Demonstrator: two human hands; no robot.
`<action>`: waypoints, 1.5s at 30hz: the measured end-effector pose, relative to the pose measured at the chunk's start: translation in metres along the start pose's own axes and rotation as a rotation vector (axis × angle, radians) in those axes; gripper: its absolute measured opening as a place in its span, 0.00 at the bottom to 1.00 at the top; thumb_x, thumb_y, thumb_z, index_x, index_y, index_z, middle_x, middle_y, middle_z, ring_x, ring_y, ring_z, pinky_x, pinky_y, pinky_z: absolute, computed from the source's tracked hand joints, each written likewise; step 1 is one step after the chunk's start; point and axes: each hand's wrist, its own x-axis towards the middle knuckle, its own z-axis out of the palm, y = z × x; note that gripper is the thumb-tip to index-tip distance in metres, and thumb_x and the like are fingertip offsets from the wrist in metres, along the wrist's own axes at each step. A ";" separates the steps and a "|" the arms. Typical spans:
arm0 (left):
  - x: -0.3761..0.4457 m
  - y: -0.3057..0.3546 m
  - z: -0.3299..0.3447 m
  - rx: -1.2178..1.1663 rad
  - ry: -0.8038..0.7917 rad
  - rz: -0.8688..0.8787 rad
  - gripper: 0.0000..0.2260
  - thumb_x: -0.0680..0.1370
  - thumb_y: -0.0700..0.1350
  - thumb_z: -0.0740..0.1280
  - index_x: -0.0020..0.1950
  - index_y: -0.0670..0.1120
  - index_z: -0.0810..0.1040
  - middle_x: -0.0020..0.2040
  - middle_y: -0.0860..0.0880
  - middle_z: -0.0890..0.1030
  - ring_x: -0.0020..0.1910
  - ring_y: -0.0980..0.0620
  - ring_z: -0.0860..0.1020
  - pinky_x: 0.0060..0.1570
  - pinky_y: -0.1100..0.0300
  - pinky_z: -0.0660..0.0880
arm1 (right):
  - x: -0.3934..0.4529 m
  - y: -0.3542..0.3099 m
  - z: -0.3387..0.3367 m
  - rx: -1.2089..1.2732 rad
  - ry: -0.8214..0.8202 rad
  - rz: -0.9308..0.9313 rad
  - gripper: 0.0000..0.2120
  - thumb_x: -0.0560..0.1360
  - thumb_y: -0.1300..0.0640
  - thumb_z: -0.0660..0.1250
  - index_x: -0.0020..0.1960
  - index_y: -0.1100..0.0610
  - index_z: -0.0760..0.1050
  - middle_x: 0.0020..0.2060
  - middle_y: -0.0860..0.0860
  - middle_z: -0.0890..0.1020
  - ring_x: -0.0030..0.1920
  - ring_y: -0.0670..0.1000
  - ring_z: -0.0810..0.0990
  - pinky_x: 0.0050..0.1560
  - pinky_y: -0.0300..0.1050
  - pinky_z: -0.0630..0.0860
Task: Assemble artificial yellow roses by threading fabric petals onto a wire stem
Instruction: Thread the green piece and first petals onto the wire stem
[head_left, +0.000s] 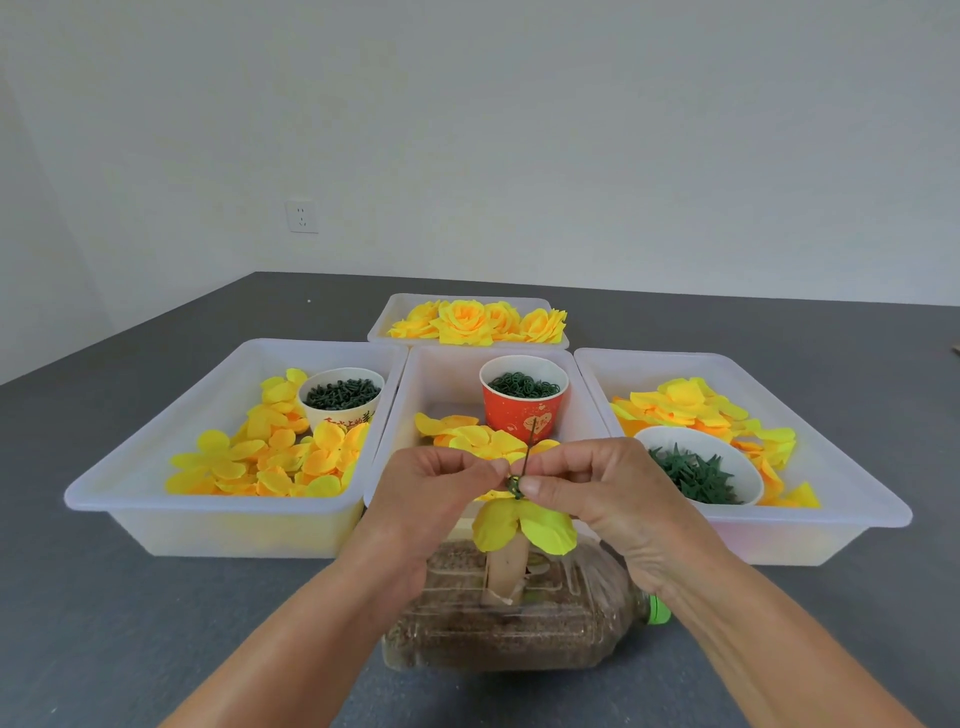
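Wire stem (530, 447) pinched between my left hand (441, 488) and right hand (587, 483); a slip could drop the petals (524, 525).

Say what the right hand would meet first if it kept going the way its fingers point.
The right hand points leftward at the wire stem; just past it are the left hand's fingertips. Depth looks matched, though uncertain.

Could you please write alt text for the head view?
Both hands, left hand and right hand, pinch a small green piece on a wire stem above yellow petals. Behind sit white trays of petals.
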 end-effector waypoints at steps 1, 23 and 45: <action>0.002 0.001 0.000 -0.003 -0.003 -0.029 0.05 0.72 0.41 0.71 0.37 0.40 0.82 0.32 0.51 0.81 0.29 0.64 0.75 0.38 0.67 0.70 | 0.000 0.000 0.000 0.007 -0.001 0.005 0.12 0.67 0.70 0.72 0.33 0.54 0.83 0.34 0.54 0.85 0.35 0.45 0.82 0.37 0.35 0.79; 0.005 0.018 0.002 0.107 -0.093 -0.245 0.04 0.69 0.35 0.70 0.41 0.40 0.77 0.56 0.39 0.81 0.54 0.44 0.77 0.59 0.47 0.72 | 0.007 0.002 -0.004 0.124 -0.023 0.213 0.07 0.71 0.66 0.69 0.39 0.57 0.83 0.32 0.52 0.83 0.32 0.45 0.80 0.30 0.36 0.75; 0.000 0.016 -0.004 0.303 -0.093 0.060 0.05 0.70 0.36 0.71 0.38 0.46 0.82 0.42 0.49 0.79 0.46 0.53 0.75 0.44 0.62 0.69 | 0.003 0.000 -0.006 -0.138 0.012 0.052 0.02 0.67 0.63 0.74 0.39 0.58 0.83 0.36 0.54 0.85 0.35 0.44 0.80 0.36 0.36 0.76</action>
